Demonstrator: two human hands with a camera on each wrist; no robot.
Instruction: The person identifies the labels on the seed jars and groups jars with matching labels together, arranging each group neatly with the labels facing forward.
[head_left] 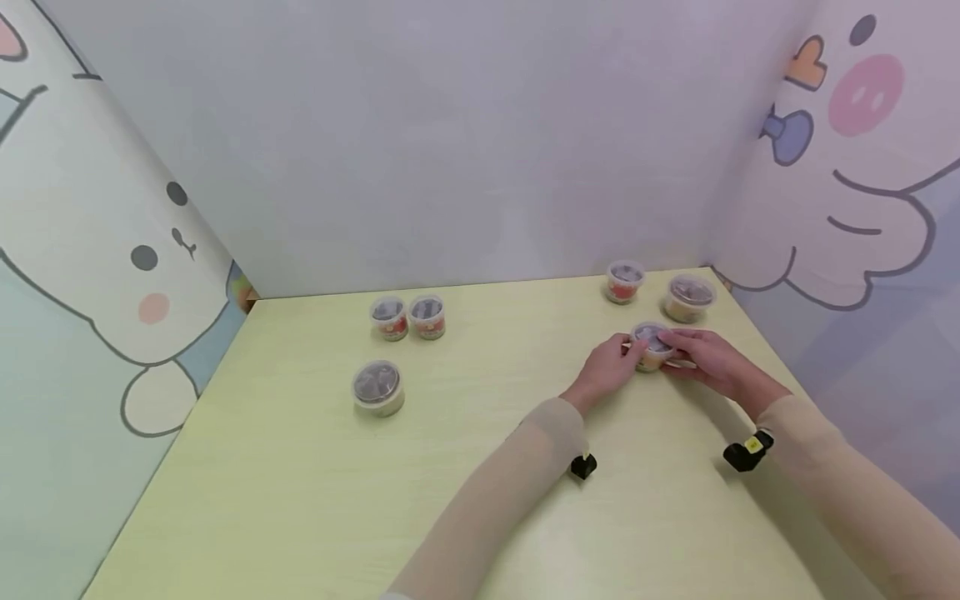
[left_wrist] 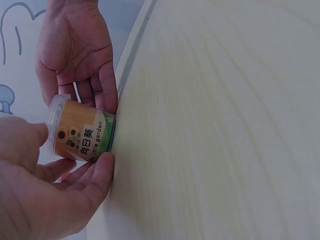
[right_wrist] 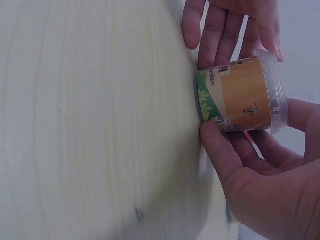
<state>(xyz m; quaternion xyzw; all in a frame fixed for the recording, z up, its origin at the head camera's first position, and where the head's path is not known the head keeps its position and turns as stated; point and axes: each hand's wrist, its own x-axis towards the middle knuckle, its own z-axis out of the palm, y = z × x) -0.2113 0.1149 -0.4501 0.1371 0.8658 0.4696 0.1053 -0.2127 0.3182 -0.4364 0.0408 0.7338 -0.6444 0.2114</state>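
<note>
A small round tub point(head_left: 649, 360) with a clear lid stands upright on the pale wooden table, toward the right. Its orange label has a green base, sunflower drawings and the words "little garden", as the left wrist view shows on the tub point(left_wrist: 80, 132). My left hand point(head_left: 609, 367) grips its left side, thumb up at the lid rim and fingertips low near the table. From the other side my right hand point(head_left: 708, 360) holds it, thumb over the lid's edge. A bee picture faces the right wrist view on the tub point(right_wrist: 245, 97).
Beyond the hands stand a red-labelled tub point(head_left: 624, 283) and a wider tan tub point(head_left: 688, 298) near the right back corner. Two red-labelled tubs, the left one point(head_left: 390, 320) beside the right one point(head_left: 427, 318), are at back left, with a wide lidded tub point(head_left: 378, 390) nearer. Cartoon-printed walls enclose the table point(head_left: 300, 500).
</note>
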